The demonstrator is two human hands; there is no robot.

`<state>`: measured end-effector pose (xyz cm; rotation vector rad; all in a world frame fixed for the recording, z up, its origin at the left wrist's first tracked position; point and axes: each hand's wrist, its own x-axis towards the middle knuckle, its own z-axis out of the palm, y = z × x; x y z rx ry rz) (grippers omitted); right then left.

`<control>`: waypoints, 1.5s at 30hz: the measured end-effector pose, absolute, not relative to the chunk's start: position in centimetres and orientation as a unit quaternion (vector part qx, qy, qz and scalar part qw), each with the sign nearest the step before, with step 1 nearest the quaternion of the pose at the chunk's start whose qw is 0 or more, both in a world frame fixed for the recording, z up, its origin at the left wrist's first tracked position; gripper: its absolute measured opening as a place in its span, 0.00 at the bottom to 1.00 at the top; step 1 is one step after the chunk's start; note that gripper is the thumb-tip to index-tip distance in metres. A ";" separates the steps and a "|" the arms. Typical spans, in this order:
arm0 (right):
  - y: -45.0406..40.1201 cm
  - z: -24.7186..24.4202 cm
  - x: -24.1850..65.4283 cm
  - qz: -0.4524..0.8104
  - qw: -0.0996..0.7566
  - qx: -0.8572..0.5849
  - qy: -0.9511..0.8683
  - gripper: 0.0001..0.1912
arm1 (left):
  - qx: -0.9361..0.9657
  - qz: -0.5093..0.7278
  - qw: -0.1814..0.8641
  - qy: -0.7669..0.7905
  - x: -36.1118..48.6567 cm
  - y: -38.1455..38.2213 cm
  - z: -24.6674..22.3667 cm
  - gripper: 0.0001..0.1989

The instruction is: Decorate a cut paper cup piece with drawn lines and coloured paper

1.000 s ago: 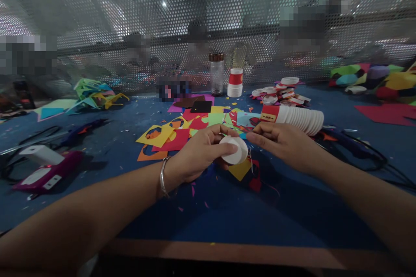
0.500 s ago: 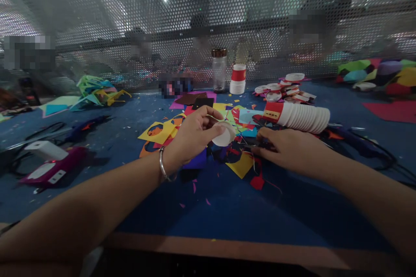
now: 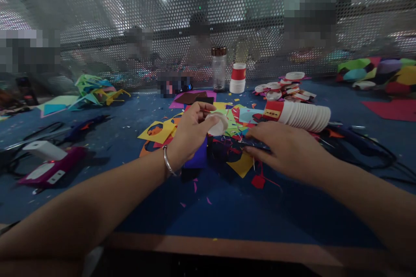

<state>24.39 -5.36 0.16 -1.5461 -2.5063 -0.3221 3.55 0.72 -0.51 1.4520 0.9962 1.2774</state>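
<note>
My left hand (image 3: 191, 127) pinches a small round white piece between thumb and fingers. It looks like a paper cup base (image 3: 217, 124) with a short rim. To the right, my right hand (image 3: 279, 143) hovers over the dark middle of the paper scraps, thumb and forefinger apart, and I make out nothing held between them. Beneath the hands lie a yellow paper piece (image 3: 241, 164), a light blue sheet (image 3: 250, 115) and a red scrap (image 3: 258, 181). Just behind my right hand, a stack of white paper cups (image 3: 305, 117) lies on its side.
Towards the back stand a lidded glass bottle (image 3: 219, 69) and an upright cup stack (image 3: 238, 80). A heap of cut cup pieces (image 3: 286, 88) lies to their right. Glue guns (image 3: 84, 129) (image 3: 360, 140) with cables lie at both sides. A purple power strip (image 3: 53, 169) is at left.
My left hand has shifted slightly left and up with the cup base. My right hand has moved a little left, its thumb and forefinger spread over the scraps.
</note>
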 end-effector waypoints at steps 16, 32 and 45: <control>-2.8 -1.4 21.8 -0.049 0.078 -0.379 -0.921 0.13 | 0.556 0.504 0.530 0.396 3.2 1.6 -0.9 0.11; -3.2 0.6 25.9 0.014 0.203 -0.451 -0.869 0.14 | 0.684 0.314 0.547 0.368 2.6 0.0 -0.1 0.08; -3.7 1.8 27.4 0.023 0.236 -0.504 -0.831 0.14 | 0.899 0.132 0.150 0.390 1.9 -1.5 1.6 0.07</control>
